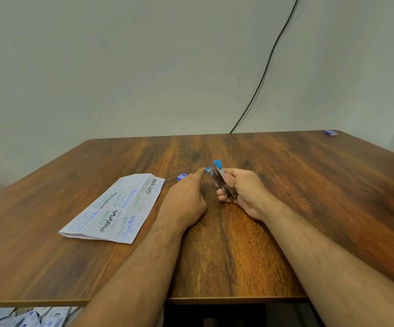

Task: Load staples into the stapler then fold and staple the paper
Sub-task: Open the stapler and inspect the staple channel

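My right hand grips a small metal stapler with blue plastic ends, held above the middle of the wooden table. Its two arms are slightly apart at the far end. My left hand reaches in from the left, index finger touching the stapler's blue tip, other fingers curled. A folded sheet of paper covered in blue and black scribbles lies flat to the left. A small blue staple box peeks out just beyond my left hand.
Another small blue box sits at the table's far right corner. A black cable runs down the wall behind the table. Scribbled papers lie below the near left table edge.
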The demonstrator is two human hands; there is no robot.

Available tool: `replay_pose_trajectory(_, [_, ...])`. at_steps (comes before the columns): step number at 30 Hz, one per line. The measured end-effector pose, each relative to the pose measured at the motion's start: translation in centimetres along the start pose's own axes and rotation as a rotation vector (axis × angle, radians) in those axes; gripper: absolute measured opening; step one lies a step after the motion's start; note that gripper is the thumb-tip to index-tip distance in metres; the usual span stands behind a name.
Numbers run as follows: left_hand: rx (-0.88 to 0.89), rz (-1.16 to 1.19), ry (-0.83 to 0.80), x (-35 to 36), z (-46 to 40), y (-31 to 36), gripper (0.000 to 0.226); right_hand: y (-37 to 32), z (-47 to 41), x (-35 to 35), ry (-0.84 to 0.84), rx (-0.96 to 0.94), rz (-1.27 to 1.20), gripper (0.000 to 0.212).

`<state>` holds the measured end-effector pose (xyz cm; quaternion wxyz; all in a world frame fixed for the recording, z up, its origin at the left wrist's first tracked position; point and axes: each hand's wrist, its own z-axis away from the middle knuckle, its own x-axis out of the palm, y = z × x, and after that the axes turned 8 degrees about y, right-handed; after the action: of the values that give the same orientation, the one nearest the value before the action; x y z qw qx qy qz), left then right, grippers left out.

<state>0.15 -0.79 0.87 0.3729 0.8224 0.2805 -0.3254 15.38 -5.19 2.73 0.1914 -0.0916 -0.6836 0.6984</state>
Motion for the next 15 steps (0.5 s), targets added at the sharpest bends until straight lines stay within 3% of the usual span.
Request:
replay_pose_trajectory(4, [0.009, 0.040, 0.008, -0.1, 0.3, 0.1, 0.078, 0.6, 0.1, -0.6, 0.012, -0.017, -0.152, 0.028])
replay_pose_trajectory(10, [0.023, 0.197, 0.104, 0.2, 0.3, -0.2, 0.068, 1.1, -0.3, -0.7, 0.015, -0.079, -0.076, 0.031])
replay_pose_trajectory(12, [-0.109, 0.404, 0.155, 0.4, -0.2, 0.2, 0.057, 1.0, -0.3, -0.9, 0.013, -0.088, -0.072, 0.026])
replay_pose_trajectory(15, [-0.502, 0.996, 0.084, 0.4, -1.2, 1.8, 0.038, 1.2, -0.4, -1.2, 0.006, -0.120, -0.065, 0.023])
